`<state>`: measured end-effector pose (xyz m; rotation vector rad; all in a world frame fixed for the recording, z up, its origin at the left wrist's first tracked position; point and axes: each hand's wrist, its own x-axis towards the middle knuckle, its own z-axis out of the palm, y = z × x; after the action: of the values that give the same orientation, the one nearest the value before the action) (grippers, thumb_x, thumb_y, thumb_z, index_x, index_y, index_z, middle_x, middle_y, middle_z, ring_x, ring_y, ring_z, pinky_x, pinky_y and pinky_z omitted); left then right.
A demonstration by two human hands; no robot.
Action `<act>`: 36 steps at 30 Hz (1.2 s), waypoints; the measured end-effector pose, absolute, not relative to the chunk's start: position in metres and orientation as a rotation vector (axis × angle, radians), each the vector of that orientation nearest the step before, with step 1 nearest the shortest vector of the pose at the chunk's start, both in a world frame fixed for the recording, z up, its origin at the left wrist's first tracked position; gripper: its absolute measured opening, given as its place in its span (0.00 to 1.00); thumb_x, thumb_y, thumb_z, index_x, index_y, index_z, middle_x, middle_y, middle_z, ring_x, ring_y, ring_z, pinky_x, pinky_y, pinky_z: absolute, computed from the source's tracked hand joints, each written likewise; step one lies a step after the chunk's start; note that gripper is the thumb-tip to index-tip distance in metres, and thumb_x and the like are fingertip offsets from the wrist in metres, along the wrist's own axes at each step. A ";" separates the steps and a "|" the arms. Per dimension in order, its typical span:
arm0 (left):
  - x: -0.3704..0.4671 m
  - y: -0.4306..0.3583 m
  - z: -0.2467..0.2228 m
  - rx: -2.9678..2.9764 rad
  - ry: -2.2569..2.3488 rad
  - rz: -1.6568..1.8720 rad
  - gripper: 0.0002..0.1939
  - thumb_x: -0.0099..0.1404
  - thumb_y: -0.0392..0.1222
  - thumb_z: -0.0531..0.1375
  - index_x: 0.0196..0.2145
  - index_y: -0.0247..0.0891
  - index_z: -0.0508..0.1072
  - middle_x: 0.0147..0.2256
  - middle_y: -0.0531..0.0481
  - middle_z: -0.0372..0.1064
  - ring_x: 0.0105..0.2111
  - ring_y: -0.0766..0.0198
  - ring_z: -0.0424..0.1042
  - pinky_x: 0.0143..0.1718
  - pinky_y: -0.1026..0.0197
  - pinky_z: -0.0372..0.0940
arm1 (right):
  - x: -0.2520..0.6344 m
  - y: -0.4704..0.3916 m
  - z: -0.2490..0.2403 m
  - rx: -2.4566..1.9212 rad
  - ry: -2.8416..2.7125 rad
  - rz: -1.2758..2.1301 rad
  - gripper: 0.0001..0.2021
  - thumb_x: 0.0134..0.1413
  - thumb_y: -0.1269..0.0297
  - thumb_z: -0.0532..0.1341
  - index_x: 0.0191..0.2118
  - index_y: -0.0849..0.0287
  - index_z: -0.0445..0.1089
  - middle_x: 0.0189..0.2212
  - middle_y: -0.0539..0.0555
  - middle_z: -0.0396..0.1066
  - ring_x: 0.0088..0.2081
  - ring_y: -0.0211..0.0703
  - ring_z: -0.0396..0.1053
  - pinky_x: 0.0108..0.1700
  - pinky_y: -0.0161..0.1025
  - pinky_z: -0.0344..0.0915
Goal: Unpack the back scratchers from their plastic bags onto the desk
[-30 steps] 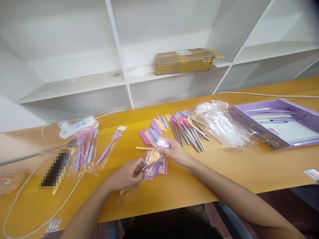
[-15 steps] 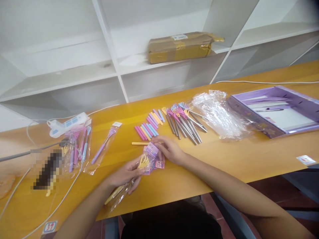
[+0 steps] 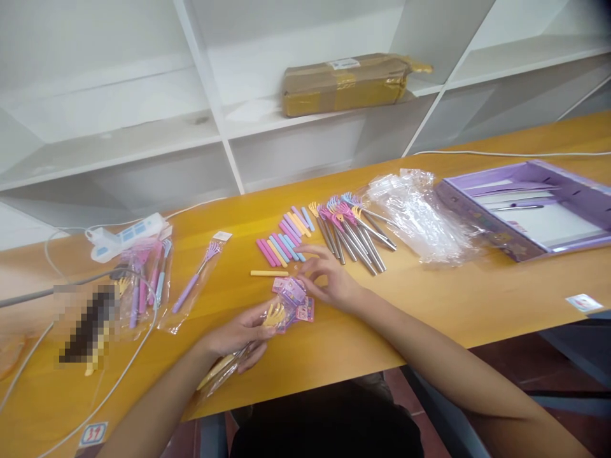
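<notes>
My left hand (image 3: 243, 334) is closed around a yellow back scratcher (image 3: 274, 313) with a claw-shaped head, inside a clear plastic bag (image 3: 224, 376). A purple printed card (image 3: 292, 292) shows at the bag's top end. My right hand (image 3: 331, 280) is at that end, thumb and forefinger pinched at the bag's edge and the other fingers stretched out. More printed cards (image 3: 305, 310) lie under the bag. Just beyond is a loose yellow tube (image 3: 268, 273), with several pink, blue, yellow and purple tubes (image 3: 279, 249) behind it.
Metal-handled back scratchers (image 3: 356, 232) are piled beside a stack of clear bags (image 3: 420, 219). A purple box (image 3: 520, 248) stands at the right. Bagged back scratchers (image 3: 193, 283) lie at the left near a power strip (image 3: 126, 236) and cables. A taped carton (image 3: 346, 86) sits on the shelf.
My right hand has lifted slightly, and its outer fingers have spread from the bag's top end. My left hand keeps hold of the bagged back scratcher, almost unmoved.
</notes>
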<state>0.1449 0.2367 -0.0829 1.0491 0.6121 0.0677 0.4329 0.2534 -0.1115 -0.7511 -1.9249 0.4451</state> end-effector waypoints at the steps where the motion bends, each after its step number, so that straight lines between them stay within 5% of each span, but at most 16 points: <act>1: 0.145 0.237 -0.083 1.047 0.612 0.065 0.45 0.74 0.54 0.64 0.77 0.45 0.43 0.26 0.55 0.72 0.12 0.74 0.62 0.17 0.73 0.50 | 0.434 0.253 -0.113 -0.756 -1.977 0.396 0.11 0.65 0.75 0.61 0.48 0.53 0.70 0.65 0.58 0.61 0.51 0.45 0.75 0.45 0.44 0.80; 6: 0.145 0.238 -0.083 1.052 0.614 0.087 0.46 0.73 0.54 0.64 0.77 0.48 0.44 0.33 0.51 0.76 0.12 0.76 0.61 0.14 0.72 0.51 | 0.436 0.248 -0.103 -0.809 -2.072 0.352 0.12 0.64 0.76 0.59 0.48 0.55 0.73 0.67 0.61 0.58 0.51 0.47 0.74 0.51 0.49 0.76; 10: 0.147 0.239 -0.079 1.077 0.622 0.086 0.45 0.74 0.54 0.63 0.77 0.43 0.44 0.27 0.55 0.74 0.11 0.74 0.61 0.13 0.73 0.51 | 0.433 0.247 -0.092 -0.817 -1.997 0.649 0.03 0.70 0.66 0.61 0.44 0.57 0.73 0.59 0.61 0.65 0.54 0.49 0.72 0.60 0.52 0.70; 16: 0.140 0.240 -0.085 1.049 0.572 0.135 0.43 0.76 0.52 0.62 0.76 0.42 0.44 0.20 0.60 0.70 0.09 0.71 0.62 0.11 0.72 0.51 | 0.449 0.267 -0.094 -0.961 -1.549 0.633 0.13 0.75 0.57 0.56 0.37 0.56 0.69 0.51 0.58 0.68 0.56 0.48 0.68 0.63 0.52 0.64; 22: 0.134 0.242 -0.087 1.001 0.624 0.226 0.30 0.73 0.57 0.63 0.63 0.34 0.66 0.16 0.59 0.67 0.08 0.69 0.61 0.09 0.71 0.51 | 0.449 0.269 -0.109 -1.077 -1.820 0.739 0.13 0.72 0.54 0.59 0.39 0.57 0.73 0.50 0.59 0.68 0.55 0.51 0.68 0.61 0.53 0.65; 27: 0.143 0.239 -0.090 1.054 0.650 0.220 0.23 0.74 0.59 0.61 0.49 0.35 0.69 0.14 0.59 0.65 0.08 0.69 0.60 0.10 0.71 0.51 | 0.424 0.252 -0.096 -0.851 -2.013 1.099 0.20 0.70 0.49 0.61 0.58 0.56 0.71 0.51 0.58 0.70 0.46 0.44 0.70 0.50 0.44 0.71; 32: 0.149 0.235 -0.100 0.991 0.499 0.176 0.23 0.70 0.60 0.65 0.44 0.35 0.70 0.21 0.58 0.66 0.14 0.67 0.69 0.14 0.69 0.58 | 0.402 0.245 -0.066 -0.891 -1.782 1.267 0.23 0.75 0.46 0.53 0.36 0.59 0.74 0.29 0.51 0.69 0.29 0.38 0.64 0.32 0.35 0.65; 36: 0.146 0.236 -0.097 1.010 0.445 0.168 0.25 0.67 0.61 0.68 0.44 0.35 0.70 0.27 0.52 0.71 0.19 0.65 0.73 0.17 0.68 0.60 | 0.412 0.252 -0.045 -1.031 -1.540 0.812 0.24 0.74 0.45 0.54 0.36 0.57 0.77 0.31 0.53 0.71 0.31 0.40 0.66 0.35 0.39 0.66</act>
<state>0.1461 0.2358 -0.0969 1.0099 0.4450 0.1682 0.4116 0.2519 -0.0447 -1.0311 -1.5404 0.8120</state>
